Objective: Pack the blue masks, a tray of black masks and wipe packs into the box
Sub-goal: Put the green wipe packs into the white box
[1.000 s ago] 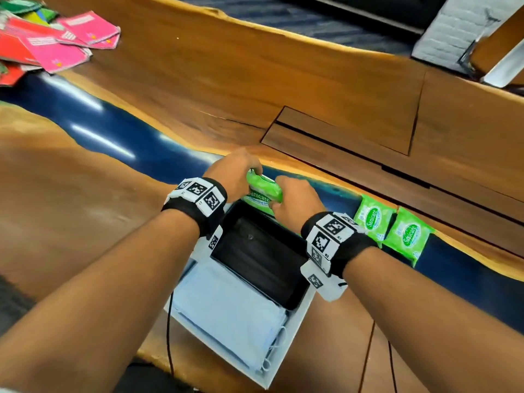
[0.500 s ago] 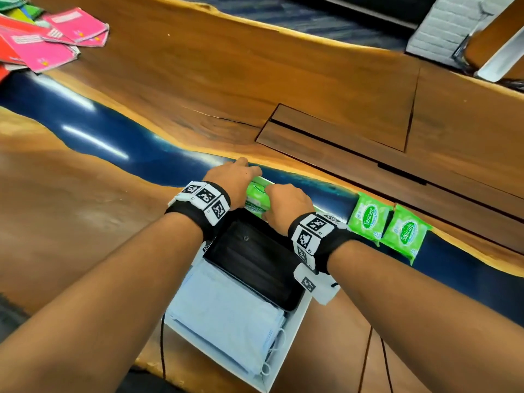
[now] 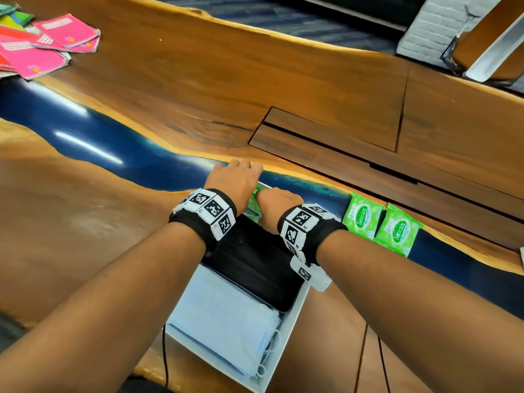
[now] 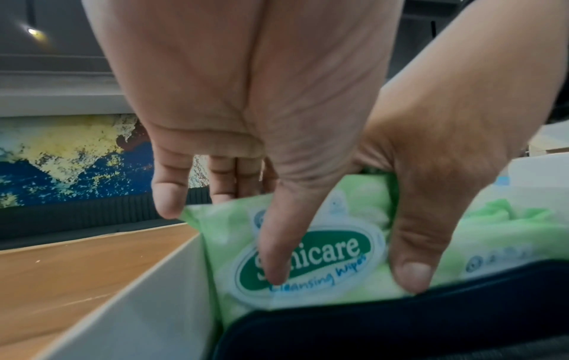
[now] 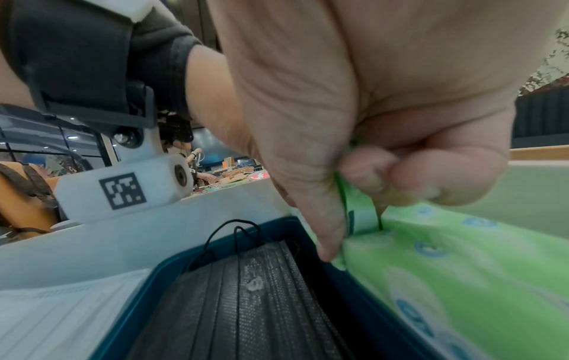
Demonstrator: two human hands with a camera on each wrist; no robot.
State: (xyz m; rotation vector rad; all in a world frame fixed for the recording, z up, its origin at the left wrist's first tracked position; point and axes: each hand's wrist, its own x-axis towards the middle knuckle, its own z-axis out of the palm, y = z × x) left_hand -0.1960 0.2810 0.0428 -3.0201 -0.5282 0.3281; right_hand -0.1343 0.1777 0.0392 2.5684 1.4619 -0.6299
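A white box [image 3: 296,313] lies on the table in front of me. Light blue masks [image 3: 221,316] fill its near end, and a dark tray of black masks [image 3: 255,265] sits in the middle. At the far end a green wipe pack [image 3: 253,212] stands on edge between the tray [image 5: 147,280] and the box wall [image 4: 138,304]. My left hand [image 3: 235,180] holds the pack [image 4: 338,243], thumb on its front and fingers behind. My right hand [image 3: 279,201] pinches the pack's top edge [image 5: 462,268] with curled fingers.
Two more green wipe packs [image 3: 361,219] [image 3: 397,231] lie side by side on the blue resin strip, right of the box. Pink and red booklets [image 3: 42,49] lie at the far left. A rectangular hatch [image 3: 326,131] is set in the wood beyond the box.
The wipe pack, held above the box's far end a second ago, has gone down between the tray and the far wall. Both hands have dropped lower with it.
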